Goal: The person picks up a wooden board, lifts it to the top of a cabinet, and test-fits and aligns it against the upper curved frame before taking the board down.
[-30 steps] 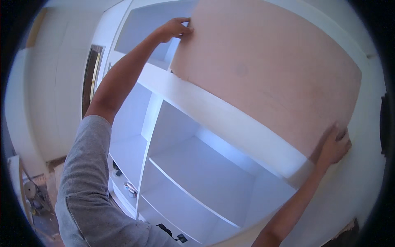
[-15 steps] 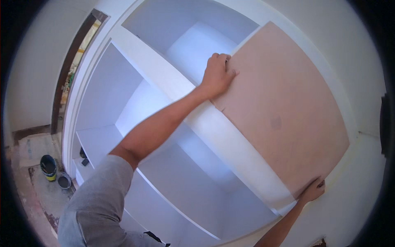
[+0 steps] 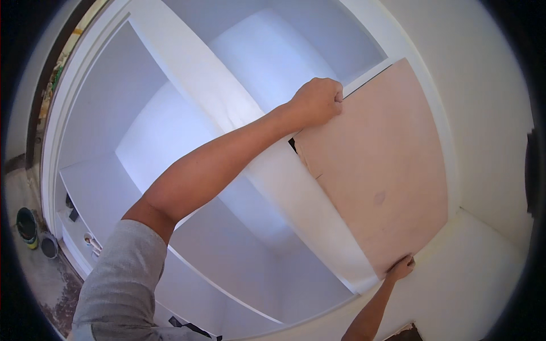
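Observation:
A flat, light-brown plywood panel (image 3: 381, 165) covers the right part of the white cabinet's upper row. Its lower-left corner is chipped, and a small dark patch marks its face. My left hand (image 3: 318, 102) is closed at the panel's left edge, knuckles up, with the fingertips mostly hidden. At the bottom right corner, my right hand (image 3: 401, 267) grips the panel, its fingers curled at the edge. A narrow dark gap shows beside the chipped corner, next to the white cabinet rail (image 3: 284, 170).
Open cabinet compartments (image 3: 170, 131) lie left of and below the panel. A white wall (image 3: 483, 142) stands close on the right. On the floor at far left are a dark bucket (image 3: 27, 224) and a smaller grey pot (image 3: 49, 245). Small tools (image 3: 92, 243) rest on a low shelf.
The view has swung, so the cabinet sits farther left. The panel has shifted relative to the frame, with a dark gap now showing at its chipped corner. My left hand has turned into a tighter fist.

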{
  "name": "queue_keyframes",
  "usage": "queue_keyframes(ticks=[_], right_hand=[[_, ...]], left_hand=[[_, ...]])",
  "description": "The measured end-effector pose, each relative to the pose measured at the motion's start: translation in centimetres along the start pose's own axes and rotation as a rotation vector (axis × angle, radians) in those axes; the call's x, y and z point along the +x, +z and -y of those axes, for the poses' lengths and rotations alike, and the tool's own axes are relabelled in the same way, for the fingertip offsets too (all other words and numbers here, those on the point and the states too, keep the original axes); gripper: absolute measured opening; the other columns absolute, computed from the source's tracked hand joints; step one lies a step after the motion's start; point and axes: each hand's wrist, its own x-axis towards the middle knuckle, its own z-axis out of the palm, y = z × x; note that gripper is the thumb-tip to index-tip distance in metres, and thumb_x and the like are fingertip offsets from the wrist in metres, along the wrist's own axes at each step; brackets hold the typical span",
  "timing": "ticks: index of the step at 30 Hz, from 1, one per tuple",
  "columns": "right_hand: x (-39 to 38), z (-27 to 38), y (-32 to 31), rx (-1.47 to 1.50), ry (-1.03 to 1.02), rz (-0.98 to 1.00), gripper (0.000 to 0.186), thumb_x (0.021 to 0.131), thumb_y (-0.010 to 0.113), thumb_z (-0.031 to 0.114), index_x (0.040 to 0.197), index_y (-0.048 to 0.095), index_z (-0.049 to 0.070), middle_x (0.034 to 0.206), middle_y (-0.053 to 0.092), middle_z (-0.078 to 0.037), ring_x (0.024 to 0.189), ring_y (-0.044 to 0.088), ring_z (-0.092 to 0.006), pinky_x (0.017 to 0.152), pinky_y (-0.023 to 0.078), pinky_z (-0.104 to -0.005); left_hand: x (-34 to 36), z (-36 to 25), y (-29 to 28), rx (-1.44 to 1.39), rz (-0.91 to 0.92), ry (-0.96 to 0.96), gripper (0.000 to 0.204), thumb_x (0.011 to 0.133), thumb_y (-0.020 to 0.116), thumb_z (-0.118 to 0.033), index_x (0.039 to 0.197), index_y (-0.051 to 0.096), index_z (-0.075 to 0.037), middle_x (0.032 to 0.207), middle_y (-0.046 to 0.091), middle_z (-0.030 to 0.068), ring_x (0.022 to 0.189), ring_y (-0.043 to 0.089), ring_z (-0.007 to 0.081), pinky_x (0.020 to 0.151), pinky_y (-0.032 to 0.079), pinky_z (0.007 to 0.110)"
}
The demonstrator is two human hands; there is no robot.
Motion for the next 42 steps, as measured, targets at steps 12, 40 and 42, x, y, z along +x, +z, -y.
queue_keyframes(ticks=[12,40,42], right_hand=[[-0.7,0.8,0.2,-0.032,-0.003,-0.031,0.054,0.101,0.056,0.04,0.121,0.061,-0.01,0.116,0.066,-0.023,0.1,0.065,-0.033,0.085,0.054,-0.0458],[-0.9,1.3,0.7,-0.037,-0.005,-0.023,0.06,0.101,0.055,0.045,0.118,0.062,-0.012,0.112,0.065,-0.023,0.097,0.065,-0.0341,0.082,0.053,-0.0463],[0.4,-0.3,-0.9,-0.057,-0.044,-0.084,0.061,0.101,0.055,0.045,0.118,0.062,-0.013,0.111,0.065,-0.023,0.097,0.065,-0.0344,0.082,0.053,-0.0465]], left_hand=[[3.4,1.8,-2.2,-0.243,0.367,-0.158,0.025,0.077,0.076,-0.01,0.068,0.055,0.0,0.064,0.056,0.0076,0.057,0.053,0.0156,0.053,0.048,0.031],[5.0,2.5,-2.1,0.113,0.389,-0.027,0.027,0.075,0.07,-0.019,0.062,0.061,0.002,0.059,0.062,0.017,0.052,0.059,0.0253,0.056,0.048,0.041],[3.2,0.2,-1.5,0.099,0.273,-0.102,0.024,0.075,0.068,-0.021,0.069,0.063,0.002,0.065,0.065,0.0168,0.056,0.058,0.0267,0.059,0.049,0.041]])
